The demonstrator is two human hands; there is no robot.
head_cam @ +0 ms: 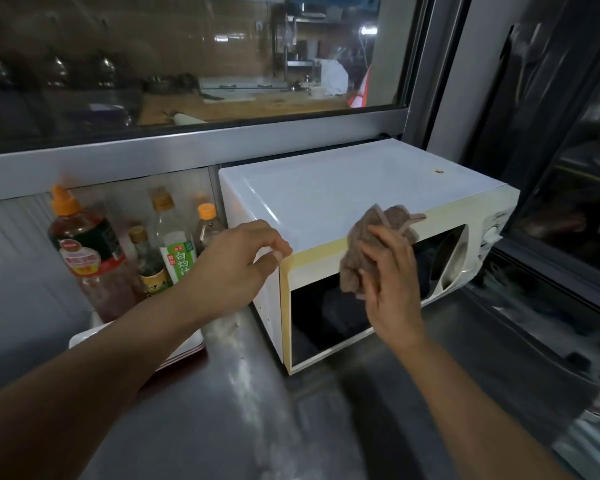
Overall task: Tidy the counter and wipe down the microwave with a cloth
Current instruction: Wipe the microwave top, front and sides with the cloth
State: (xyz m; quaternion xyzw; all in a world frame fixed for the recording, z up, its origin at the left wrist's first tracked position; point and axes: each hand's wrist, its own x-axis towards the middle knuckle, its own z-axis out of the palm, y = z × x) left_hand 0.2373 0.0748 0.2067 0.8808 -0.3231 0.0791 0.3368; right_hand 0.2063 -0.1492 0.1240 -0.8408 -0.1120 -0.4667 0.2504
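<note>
A: Where's the microwave (343, 192)?

B: At the back right of the steel surface (257, 420), under the window sill, long axis running left to right. The cloth (371, 247) is bunched against the door's top edge.

A: And the hands?

B: The right hand (390, 271) presses the cloth there, fingers fairly straight. The left hand (243, 258) rests curled on the front left top corner, seemingly steadying. The right is nearer the unwiped door and dial panel.

A: Anything in the way?

B: Sauce bottles (125, 247) and a tray (125, 336) just left of it; nothing blocks the door.
</note>
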